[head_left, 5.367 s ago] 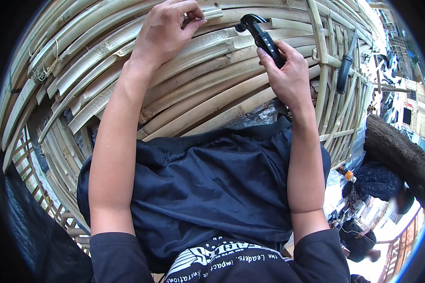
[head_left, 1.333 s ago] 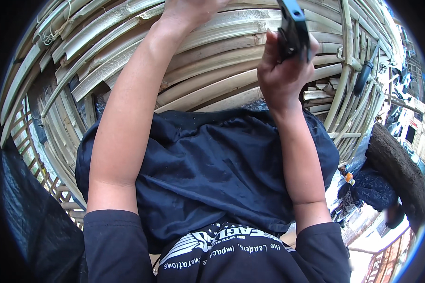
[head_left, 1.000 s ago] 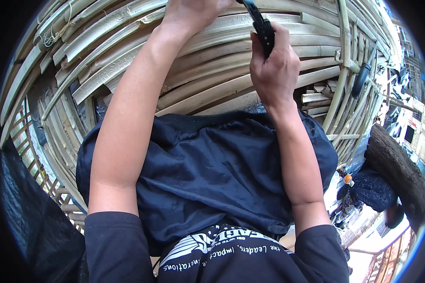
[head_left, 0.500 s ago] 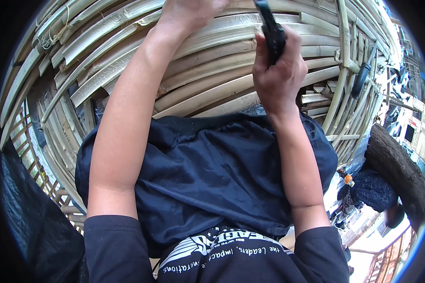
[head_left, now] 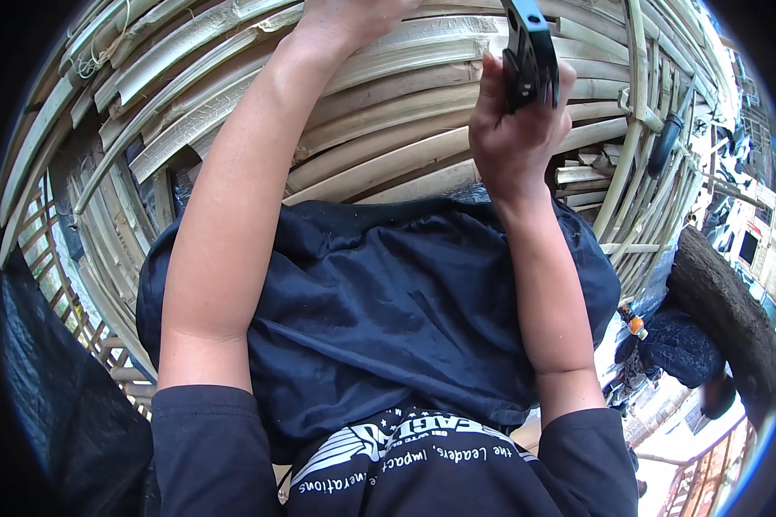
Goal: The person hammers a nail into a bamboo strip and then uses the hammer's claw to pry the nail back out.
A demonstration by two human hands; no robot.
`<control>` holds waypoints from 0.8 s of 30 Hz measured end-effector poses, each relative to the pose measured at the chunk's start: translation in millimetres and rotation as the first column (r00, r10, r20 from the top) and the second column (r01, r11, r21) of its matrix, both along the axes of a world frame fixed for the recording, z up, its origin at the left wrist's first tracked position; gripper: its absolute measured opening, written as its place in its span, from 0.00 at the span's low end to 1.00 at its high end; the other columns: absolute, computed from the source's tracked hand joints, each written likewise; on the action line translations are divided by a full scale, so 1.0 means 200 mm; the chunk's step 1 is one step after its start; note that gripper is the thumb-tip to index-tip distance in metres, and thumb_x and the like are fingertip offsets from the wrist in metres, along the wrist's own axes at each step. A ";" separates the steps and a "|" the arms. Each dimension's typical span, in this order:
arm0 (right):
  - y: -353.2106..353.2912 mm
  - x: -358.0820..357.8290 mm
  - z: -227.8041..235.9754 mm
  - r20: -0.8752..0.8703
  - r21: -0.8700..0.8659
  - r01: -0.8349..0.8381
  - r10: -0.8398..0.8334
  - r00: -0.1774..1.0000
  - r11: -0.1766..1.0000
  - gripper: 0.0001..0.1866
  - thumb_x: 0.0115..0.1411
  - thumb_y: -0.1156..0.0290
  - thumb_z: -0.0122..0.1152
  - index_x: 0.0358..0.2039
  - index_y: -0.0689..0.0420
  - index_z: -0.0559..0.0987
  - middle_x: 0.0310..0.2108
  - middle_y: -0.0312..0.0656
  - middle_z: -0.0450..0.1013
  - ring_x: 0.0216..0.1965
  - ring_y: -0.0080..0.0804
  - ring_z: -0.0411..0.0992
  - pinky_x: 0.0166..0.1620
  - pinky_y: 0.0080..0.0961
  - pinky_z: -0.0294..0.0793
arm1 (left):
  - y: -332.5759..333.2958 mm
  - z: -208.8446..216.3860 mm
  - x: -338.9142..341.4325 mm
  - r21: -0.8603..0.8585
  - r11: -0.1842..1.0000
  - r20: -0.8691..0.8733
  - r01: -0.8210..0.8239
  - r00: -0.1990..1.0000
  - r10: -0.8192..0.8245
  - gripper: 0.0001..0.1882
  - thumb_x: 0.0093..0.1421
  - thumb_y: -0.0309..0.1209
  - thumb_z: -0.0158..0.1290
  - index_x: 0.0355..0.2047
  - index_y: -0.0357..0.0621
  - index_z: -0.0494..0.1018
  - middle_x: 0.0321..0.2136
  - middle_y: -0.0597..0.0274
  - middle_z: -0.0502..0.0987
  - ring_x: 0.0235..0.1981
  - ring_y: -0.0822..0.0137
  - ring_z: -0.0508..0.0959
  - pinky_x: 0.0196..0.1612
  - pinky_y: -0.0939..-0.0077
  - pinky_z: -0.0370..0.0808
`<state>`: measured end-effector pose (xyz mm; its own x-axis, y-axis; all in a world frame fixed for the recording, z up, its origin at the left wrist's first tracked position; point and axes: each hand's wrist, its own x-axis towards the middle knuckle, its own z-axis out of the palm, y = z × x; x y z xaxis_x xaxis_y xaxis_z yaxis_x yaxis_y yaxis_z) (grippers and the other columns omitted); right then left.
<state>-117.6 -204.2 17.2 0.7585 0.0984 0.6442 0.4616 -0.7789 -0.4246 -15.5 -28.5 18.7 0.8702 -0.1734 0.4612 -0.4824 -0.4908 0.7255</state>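
Note:
My right hand (head_left: 523,142) is closed round a black hand tool (head_left: 533,52) with a flat, angular body and small round holes. The tool points up and runs past the top edge, so its far end and exact kind do not show. My left hand (head_left: 353,19) reaches to the top edge over the split bamboo slats (head_left: 388,112). Its fingers are cut off by the frame, and whatever it touches is hidden. Dark blue cloth (head_left: 388,302) lies over my lap beneath both forearms.
A dark-handled tool (head_left: 664,145) hangs on the bamboo frame (head_left: 634,77) at right. Beyond it are a thick log (head_left: 724,293) and a person (head_left: 681,345) in dark clothing. Dark sheeting (head_left: 65,396) hangs at lower left.
My right hand has shifted slightly right and down with the black tool, turning more of its flat, holed side into view. My left hand has risen slightly toward the top edge.

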 end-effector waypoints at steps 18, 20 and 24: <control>0.02 -0.01 0.00 -0.078 0.001 -0.006 0.006 0.997 1.000 0.16 0.65 0.69 0.65 0.48 0.58 0.69 0.28 0.53 0.77 0.28 0.59 0.77 0.29 0.47 0.75 | 0.01 0.02 0.00 0.035 0.999 -0.072 -0.035 0.997 0.038 0.09 0.55 0.27 0.67 0.24 0.36 0.79 0.26 0.59 0.78 0.26 0.64 0.77 0.33 0.66 0.74; 0.01 0.01 0.01 0.008 0.020 -0.015 0.015 1.000 1.000 0.16 0.65 0.69 0.65 0.47 0.58 0.70 0.28 0.53 0.77 0.28 0.58 0.78 0.29 0.46 0.75 | 0.00 0.02 0.00 0.041 0.999 -0.026 -0.034 0.999 0.035 0.09 0.54 0.27 0.67 0.24 0.37 0.79 0.26 0.59 0.78 0.26 0.64 0.76 0.32 0.65 0.73; 0.00 0.03 -0.01 -0.103 -0.100 -0.010 -0.001 0.995 0.995 0.18 0.64 0.70 0.65 0.50 0.58 0.69 0.26 0.51 0.76 0.28 0.57 0.77 0.30 0.45 0.76 | 0.01 0.02 -0.02 0.005 1.000 -0.038 -0.020 0.999 0.020 0.06 0.54 0.26 0.66 0.26 0.36 0.80 0.26 0.58 0.78 0.26 0.64 0.77 0.32 0.67 0.73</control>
